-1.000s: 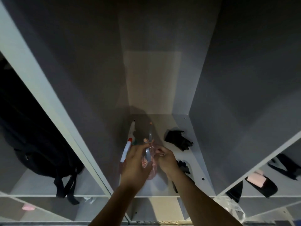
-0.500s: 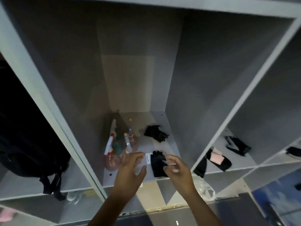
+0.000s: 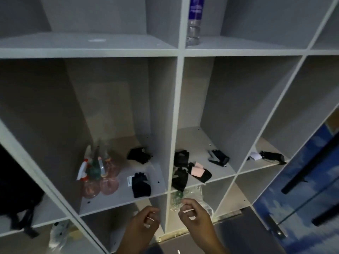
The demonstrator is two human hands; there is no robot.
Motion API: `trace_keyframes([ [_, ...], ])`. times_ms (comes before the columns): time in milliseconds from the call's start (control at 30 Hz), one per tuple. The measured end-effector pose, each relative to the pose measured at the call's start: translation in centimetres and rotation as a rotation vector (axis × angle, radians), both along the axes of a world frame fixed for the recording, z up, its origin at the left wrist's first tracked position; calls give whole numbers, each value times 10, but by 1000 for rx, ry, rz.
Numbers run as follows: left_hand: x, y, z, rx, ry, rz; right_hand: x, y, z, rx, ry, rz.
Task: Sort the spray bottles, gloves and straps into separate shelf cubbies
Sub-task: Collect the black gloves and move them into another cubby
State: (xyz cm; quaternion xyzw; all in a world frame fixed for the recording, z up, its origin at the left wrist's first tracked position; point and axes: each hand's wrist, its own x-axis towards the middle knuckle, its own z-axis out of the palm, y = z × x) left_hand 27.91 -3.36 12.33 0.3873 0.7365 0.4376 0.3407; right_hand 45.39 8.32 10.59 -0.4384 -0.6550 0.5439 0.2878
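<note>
Several pink and clear spray bottles [image 3: 99, 173] stand clustered at the left of the middle cubby. Two black gloves lie in that same cubby, one at the back [image 3: 139, 155] and one near the front edge [image 3: 141, 184]. The cubby to the right holds black gloves [image 3: 180, 178], a black and pink strap [image 3: 200, 172] and a grey-black glove [image 3: 218, 157]. Further right lies another black item [image 3: 271, 156] with a white tag. My left hand [image 3: 145, 220] and my right hand [image 3: 194, 215] hang below the shelf's front edge, fingers loosely curled, holding nothing.
A clear water bottle [image 3: 194, 21] stands on the upper shelf. A black backpack [image 3: 16, 180] fills the cubby at far left. Crumpled clear plastic [image 3: 192, 198] sits in the lower cubby behind my right hand. A blue patterned surface [image 3: 293, 208] lies at the right.
Both hands let go of a spray bottle among the cluster and pulled back out of the cubby. My view drew back and tilted up, showing more shelves.
</note>
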Motion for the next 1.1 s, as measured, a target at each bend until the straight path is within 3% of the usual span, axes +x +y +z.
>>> trace_keyframes([
  [267,76,53,-4,40,-22,63,67,49,-17,55,5,-5],
  [500,77,53,-31,4,-6,175,72,77,-45,115,-32,38],
  [833,4,42,-70,-25,143,381,-60,88,-86,358,-147,373],
  [1100,-84,61,-109,-37,306,303,-163,107,-143,557,-253,353],
])
